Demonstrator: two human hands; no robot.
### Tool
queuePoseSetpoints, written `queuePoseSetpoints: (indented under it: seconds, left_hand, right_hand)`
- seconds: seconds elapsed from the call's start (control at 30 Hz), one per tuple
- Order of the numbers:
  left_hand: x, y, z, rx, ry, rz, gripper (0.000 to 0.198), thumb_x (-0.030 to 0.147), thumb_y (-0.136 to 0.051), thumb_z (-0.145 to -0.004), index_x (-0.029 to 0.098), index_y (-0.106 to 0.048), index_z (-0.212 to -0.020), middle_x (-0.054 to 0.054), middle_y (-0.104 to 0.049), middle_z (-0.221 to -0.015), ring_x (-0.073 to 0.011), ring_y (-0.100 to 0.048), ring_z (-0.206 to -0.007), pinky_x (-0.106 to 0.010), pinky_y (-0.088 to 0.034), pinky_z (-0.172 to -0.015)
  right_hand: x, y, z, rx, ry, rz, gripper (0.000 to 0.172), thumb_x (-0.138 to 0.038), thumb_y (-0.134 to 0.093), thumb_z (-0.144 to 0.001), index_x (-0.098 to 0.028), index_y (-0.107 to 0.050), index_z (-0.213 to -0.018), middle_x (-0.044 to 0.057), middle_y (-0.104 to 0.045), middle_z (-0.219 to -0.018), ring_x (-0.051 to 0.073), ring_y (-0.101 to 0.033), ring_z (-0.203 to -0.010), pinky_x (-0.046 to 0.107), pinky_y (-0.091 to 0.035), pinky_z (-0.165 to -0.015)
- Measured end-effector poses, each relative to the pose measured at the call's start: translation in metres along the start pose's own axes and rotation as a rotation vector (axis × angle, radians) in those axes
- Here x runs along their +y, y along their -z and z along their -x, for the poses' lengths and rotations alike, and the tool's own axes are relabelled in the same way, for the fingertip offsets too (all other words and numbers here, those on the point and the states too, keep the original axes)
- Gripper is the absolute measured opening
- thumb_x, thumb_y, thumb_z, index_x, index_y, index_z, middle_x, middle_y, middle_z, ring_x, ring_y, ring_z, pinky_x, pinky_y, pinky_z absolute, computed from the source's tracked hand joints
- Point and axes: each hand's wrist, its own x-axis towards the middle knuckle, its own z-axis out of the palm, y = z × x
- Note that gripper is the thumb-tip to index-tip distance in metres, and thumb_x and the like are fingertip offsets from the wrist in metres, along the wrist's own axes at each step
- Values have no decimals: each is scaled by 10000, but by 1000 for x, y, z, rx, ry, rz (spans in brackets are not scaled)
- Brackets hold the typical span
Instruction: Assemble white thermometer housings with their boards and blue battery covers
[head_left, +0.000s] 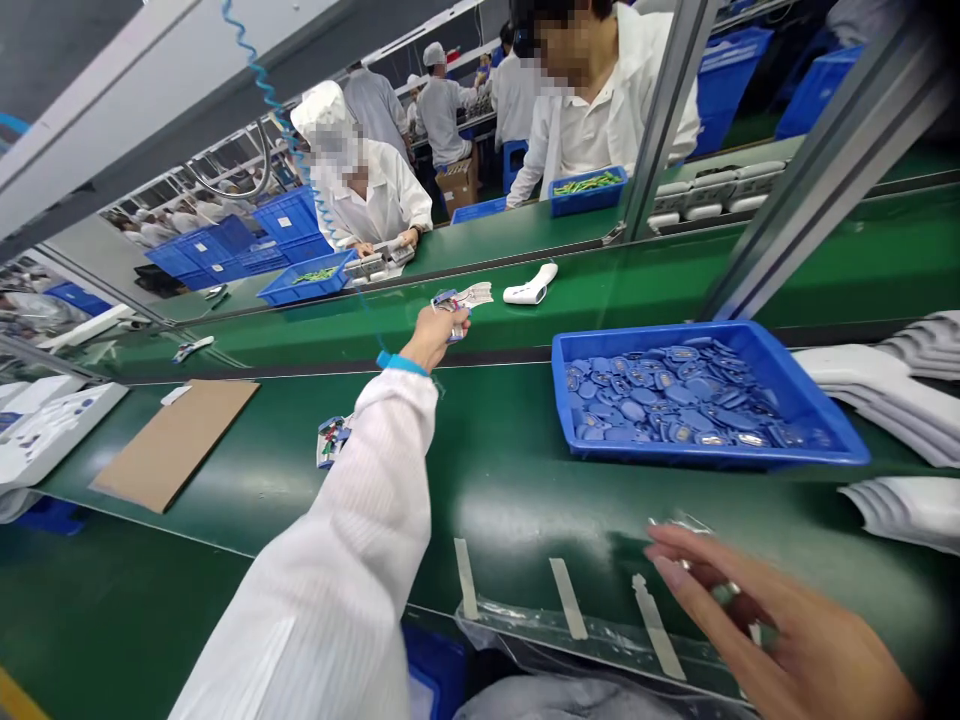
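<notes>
Reach: left hand (433,335) was out at the belt's (525,470) far edge, grip clamped on the wired shell (463,297).
Right hand (780,630): fingers apart, hovering by the tape strips (568,597) at the near edge.
Tip: shell probably best held level, wires clear of the white casing (530,286).

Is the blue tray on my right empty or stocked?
Stocked: the blue tray holds a shallow layer of small blue parts that covers most of its floor and lies below the rim.
</notes>
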Motion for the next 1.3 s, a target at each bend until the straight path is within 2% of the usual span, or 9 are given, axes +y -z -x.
queuePoseSetpoints:
  seconds: [0.1,0.23,0.37,0.53,0.73,0.9,1.03,1.13,1.3]
  left_hand:
    - [-6,19,77,-91,-110,63,265,352,-695,-935,144,-658,-1095,-15,-645,-761,-97,-563,-600,-223,-439,-579]
    - [-35,21,190,-356,-281,26,212,271,-768,-858,165,-690,-1024,-23,-694,-901,-132,-608,-804,-231,-456,-743]
    - [-57,6,250,-420,-262,-13,218,239,-791,-843,200,-698,-1036,10,-701,-946,-143,-603,-852,-236,-447,-804]
    - [-67,-4,260,-437,-301,-32,228,221,-797,-845,207,-680,-1040,15,-698,-1010,-151,-614,-898,-240,-453,-820]
    - [-75,-2,252,-298,-516,-554,157,107,-556,-967,192,-640,-1069,-55,-680,-1119,-235,-599,-1018,-372,-383,-883]
    - [-83,11,240,-214,-275,-256,167,302,-591,-978,202,-614,-1109,-34,-680,-1025,-192,-608,-910,-320,-442,-823]
    - [-94,20,241,-250,-111,-127,268,433,-604,-958,209,-629,-1104,-28,-678,-998,-183,-617,-885,-302,-466,-801]
    - [-102,21,244,-229,-38,-88,334,473,-629,-928,193,-632,-1111,-41,-683,-994,-183,-626,-869,-296,-471,-786]
    - [-105,19,246,-175,141,93,533,556,-684,-864,147,-619,-1200,-72,-709,-936,-188,-641,-808,-266,-459,-678]
  right_hand:
    - [-25,6,-20,-12,136,7,282,-522,-550,-969,-340,-736,-1077,-25,-770,-999,112,-651,-571,208,-530,-445]
    - [-54,3,-38,79,288,11,261,-408,-520,-1008,-305,-704,-1161,21,-736,-1150,198,-712,-981,307,-602,-760]
    - [-67,-9,-43,81,403,33,256,-348,-505,-1029,-282,-711,-1164,34,-712,-1174,192,-675,-1032,338,-552,-828]
    - [-72,-17,-30,113,473,169,196,-299,-543,-1021,-279,-732,-976,-10,-730,-1036,171,-632,-883,342,-418,-732]
    - [-92,17,-23,157,471,396,271,-289,-453,-1050,-225,-634,-860,-4,-719,-885,178,-590,-764,373,-321,-731]
    - [-2,23,-28,-2,67,385,487,-594,-371,-1012,-232,-590,-772,35,-650,-771,200,-570,-716,337,-359,-629]
    - [76,11,-23,123,-68,434,573,-708,-392,-936,-205,-659,-873,117,-667,-931,241,-600,-768,367,-434,-639]
    - [84,13,-20,145,-61,342,520,-656,-452,-942,-193,-683,-904,108,-684,-922,201,-591,-678,370,-470,-663]
    - [51,12,-12,62,-21,259,379,-547,-526,-975,-215,-689,-895,34,-695,-809,164,-603,-667,311,-459,-641]
